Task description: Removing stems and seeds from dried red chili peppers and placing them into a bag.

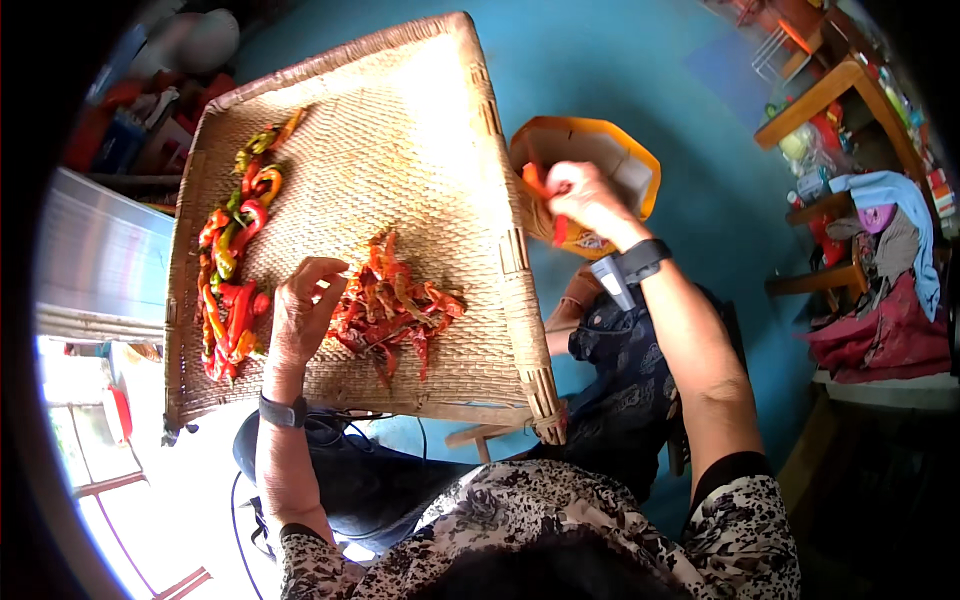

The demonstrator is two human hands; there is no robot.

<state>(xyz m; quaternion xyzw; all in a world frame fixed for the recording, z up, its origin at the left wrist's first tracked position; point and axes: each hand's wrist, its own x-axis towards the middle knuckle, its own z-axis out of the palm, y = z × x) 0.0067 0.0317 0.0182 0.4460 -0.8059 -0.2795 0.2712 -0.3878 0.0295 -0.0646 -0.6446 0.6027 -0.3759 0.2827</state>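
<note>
A large shallow woven basket tray (425, 160) lies tilted before me. Along its left side runs a row of whole red, orange and green chili peppers (240, 235). Torn red pepper pieces (390, 305) form a pile near its lower middle. Beside that pile my left hand (303, 305) hovers with loosely curled fingers, thumb and forefinger apart, nothing visible between them. Right of the tray, my right hand (592, 205) is closed on a red pepper (561, 230), blurred by motion, over an open yellow-rimmed container (640, 175). Part of the container's inside is hidden by the hand.
The floor (700, 170) is blue. At right, wooden furniture (845, 95) holds clothes (890, 220) and bags. A red cloth (890, 340) hangs below. Assorted items (140, 110) crowd the upper left. Below the tray's near edge, a wooden support (485, 440) shows by my legs.
</note>
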